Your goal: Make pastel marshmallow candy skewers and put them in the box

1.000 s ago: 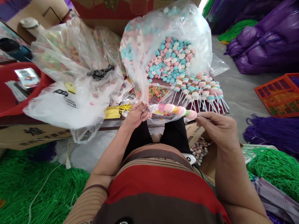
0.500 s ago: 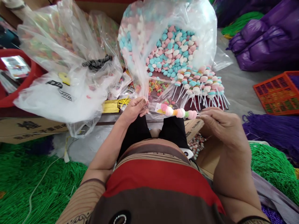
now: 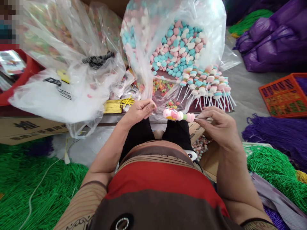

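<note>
From my far place I follow two bare hands, and what has just changed is the distance between them. The right hand (image 3: 219, 123) has come nearer to the left hand (image 3: 139, 111), and the candy skewer (image 3: 190, 117) has travelled with it. Half a second ago, the skewer's orange ring was visible next to the printed patch; now the printed part of the clear wrapper (image 3: 172, 114) lies over the upper candies, and I cannot make out that ring any more. For the work, I judge that the skewer sits deeper in its wrapper, with the insertion well advanced.

The right thumb and fingers are closed on the skewer's stick, just beside the lowest pink candy. The left thumb and finger are pinched together, it seems on the edge of the wrapper, but the film is so transparent that I cannot tell how far it reaches. The skewer lies nearly level between both hands, in front of the heap of similar skewers (image 3: 206, 81). The yellow ties (image 3: 114, 106) rest near the left hand, untouched.
</note>
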Tool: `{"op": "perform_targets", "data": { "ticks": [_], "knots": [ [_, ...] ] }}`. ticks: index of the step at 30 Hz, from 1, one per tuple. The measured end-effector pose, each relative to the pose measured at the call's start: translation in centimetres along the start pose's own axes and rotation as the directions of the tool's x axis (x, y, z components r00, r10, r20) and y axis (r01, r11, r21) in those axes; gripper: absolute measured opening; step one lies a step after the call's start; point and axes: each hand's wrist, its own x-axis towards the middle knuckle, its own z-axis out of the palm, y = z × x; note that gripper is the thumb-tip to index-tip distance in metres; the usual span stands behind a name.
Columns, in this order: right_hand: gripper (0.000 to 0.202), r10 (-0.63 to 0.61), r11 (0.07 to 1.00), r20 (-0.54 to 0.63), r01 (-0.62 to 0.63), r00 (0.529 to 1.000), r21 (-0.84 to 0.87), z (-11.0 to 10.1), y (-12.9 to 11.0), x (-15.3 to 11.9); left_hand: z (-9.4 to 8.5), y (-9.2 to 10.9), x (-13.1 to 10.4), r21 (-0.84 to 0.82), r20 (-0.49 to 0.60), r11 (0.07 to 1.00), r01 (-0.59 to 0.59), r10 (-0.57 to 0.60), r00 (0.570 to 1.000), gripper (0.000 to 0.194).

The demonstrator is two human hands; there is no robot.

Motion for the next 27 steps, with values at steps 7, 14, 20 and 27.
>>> {"op": "perform_targets", "data": {
  "ticks": [7,14,20,27],
  "knots": [
    [0.023,0.045,0.999,-0.029,-0.045,0.999,-0.001,0.6,0.8,-0.9,0.1,0.8,-0.3,0.111,0.018,0.993,-0.034,0.032,0.999,0.049],
    [0.013,0.161,0.985,-0.045,-0.157,0.986,0.078,2.7,0.7,-0.4,0.3,1.1,0.7,-0.076,-0.025,0.997,-0.009,0.007,1.000,0.039],
    [0.026,0.248,0.951,-0.206,-0.198,0.947,0.236,5.9,0.3,2.4,0.8,4.0,3.5,-0.511,-0.068,0.858,0.048,-0.096,0.993,0.065],
    [0.024,0.307,0.877,-0.267,-0.163,0.913,0.453,9.2,0.4,5.0,2.7,4.1,6.5,-0.525,-0.166,0.851,-0.018,-0.082,0.983,0.029]
  ]
}}
